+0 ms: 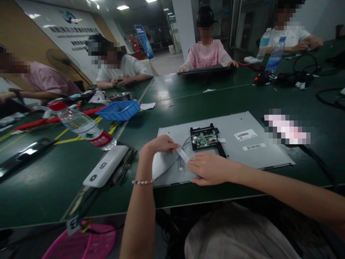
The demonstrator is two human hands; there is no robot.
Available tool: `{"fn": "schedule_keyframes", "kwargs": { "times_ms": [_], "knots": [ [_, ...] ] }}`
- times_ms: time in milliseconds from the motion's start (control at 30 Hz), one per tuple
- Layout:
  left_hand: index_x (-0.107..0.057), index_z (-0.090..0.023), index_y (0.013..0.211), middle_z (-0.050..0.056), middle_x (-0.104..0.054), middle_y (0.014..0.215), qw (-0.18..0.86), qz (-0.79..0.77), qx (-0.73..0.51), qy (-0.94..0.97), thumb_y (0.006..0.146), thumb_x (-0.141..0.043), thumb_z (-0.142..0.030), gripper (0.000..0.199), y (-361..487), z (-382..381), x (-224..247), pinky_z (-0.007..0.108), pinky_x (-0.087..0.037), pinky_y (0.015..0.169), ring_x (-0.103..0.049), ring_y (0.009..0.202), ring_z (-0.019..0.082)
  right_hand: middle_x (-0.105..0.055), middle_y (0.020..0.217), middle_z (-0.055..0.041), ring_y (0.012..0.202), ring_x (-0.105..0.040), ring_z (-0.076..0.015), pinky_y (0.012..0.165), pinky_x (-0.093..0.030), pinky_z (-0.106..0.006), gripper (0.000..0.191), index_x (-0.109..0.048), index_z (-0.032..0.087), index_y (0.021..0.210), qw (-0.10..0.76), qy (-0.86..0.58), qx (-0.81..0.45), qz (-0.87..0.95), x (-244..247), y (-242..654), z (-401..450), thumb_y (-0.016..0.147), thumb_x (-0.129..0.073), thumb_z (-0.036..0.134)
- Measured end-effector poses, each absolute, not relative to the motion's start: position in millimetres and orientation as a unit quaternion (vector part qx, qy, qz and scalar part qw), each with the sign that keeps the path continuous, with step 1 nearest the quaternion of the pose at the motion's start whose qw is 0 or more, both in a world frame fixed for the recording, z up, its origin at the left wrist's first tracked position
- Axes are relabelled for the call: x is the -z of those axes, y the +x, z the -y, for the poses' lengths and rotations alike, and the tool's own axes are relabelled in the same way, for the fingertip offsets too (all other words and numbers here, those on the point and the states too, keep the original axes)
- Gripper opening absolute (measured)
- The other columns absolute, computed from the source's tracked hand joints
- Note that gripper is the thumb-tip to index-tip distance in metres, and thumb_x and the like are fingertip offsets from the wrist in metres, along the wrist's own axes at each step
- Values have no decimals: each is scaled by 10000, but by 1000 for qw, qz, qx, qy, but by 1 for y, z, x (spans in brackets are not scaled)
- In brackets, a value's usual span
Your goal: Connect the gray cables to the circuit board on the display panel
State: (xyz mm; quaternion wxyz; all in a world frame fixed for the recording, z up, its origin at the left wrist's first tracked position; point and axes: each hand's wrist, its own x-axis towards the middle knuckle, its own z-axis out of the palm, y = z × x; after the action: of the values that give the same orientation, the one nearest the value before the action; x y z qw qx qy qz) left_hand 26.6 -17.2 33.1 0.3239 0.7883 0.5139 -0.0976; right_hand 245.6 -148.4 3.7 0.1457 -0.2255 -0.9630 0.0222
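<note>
A flat grey metal panel (261, 126), like the back of a display, lies on the green table in front of me. My left hand (161, 144) pinches the upper end of a short strip of white tape (182, 154) over the panel's left part. At the strip's lower end, my right hand (209, 167) lies with fingers stretched out flat on the panel. Thin grey cables (185, 142) run from under the strip to a green circuit board (205, 141) in a black frame (222, 149). A small white connector (180, 168) lies below the strip.
Left of the panel are a white power bank (106, 167), a red-capped water bottle (88, 129) and a blue plastic tray (118, 110). A blurred pink item (287, 129) with a black cable is at right. Several people sit around the table; one in pink holds a dark panel (207, 71).
</note>
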Motion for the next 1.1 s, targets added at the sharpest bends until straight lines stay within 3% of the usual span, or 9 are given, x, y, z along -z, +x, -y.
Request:
{"fn": "schedule_keyframes", "kwargs": {
  "times_ms": [333, 567, 800, 933, 1100],
  "knots": [
    [-605, -149, 499, -16, -390, 379, 311, -527, 91, 786, 715, -551, -552, 460, 19, 11, -30, 243, -212, 414, -307, 385, 82, -669, 988, -147, 959, -605, -232, 850, -435, -368, 281, -627, 88, 969, 143, -227, -25, 963, -3, 248, 145, 918, -444, 296],
    [-644, -138, 549, -12, -409, 386, 294, -507, 89, 805, 781, -482, -571, 517, 21, 12, -31, 238, -265, 446, -338, 399, 90, -675, 944, -137, 940, -616, -214, 829, -448, -353, 234, -628, 102, 930, 158, -226, -40, 961, -2, 249, 142, 923, -436, 234],
    [-649, -134, 581, -13, -391, 398, 253, -548, 31, 797, 847, -353, -614, 624, 19, 10, -34, 240, -310, 477, -364, 405, 101, -674, 1034, -109, 959, -614, -208, 823, -470, -358, 259, -630, 143, 1046, 207, -305, -47, 928, -19, 267, 127, 929, -423, 247],
    [-655, -135, 729, -1, -498, 520, 270, -541, -17, 796, 846, -361, -626, 584, 19, 12, -37, 230, -361, 501, -460, 462, 110, -681, 1064, -78, 947, -624, -235, 786, -497, -391, 307, -629, 184, 1119, 229, -422, -55, 875, -28, 300, 105, 921, -431, 309],
    [-650, -137, 850, 32, -635, 729, 334, -450, 19, 828, 796, -512, -551, 439, 22, 18, -44, 217, -421, 562, -562, 581, 123, -702, 973, -72, 867, -645, -213, 771, -520, -379, 254, -674, 178, 1025, 218, -485, -153, 833, -16, 350, 85, 846, -519, 268]
  ]
}}
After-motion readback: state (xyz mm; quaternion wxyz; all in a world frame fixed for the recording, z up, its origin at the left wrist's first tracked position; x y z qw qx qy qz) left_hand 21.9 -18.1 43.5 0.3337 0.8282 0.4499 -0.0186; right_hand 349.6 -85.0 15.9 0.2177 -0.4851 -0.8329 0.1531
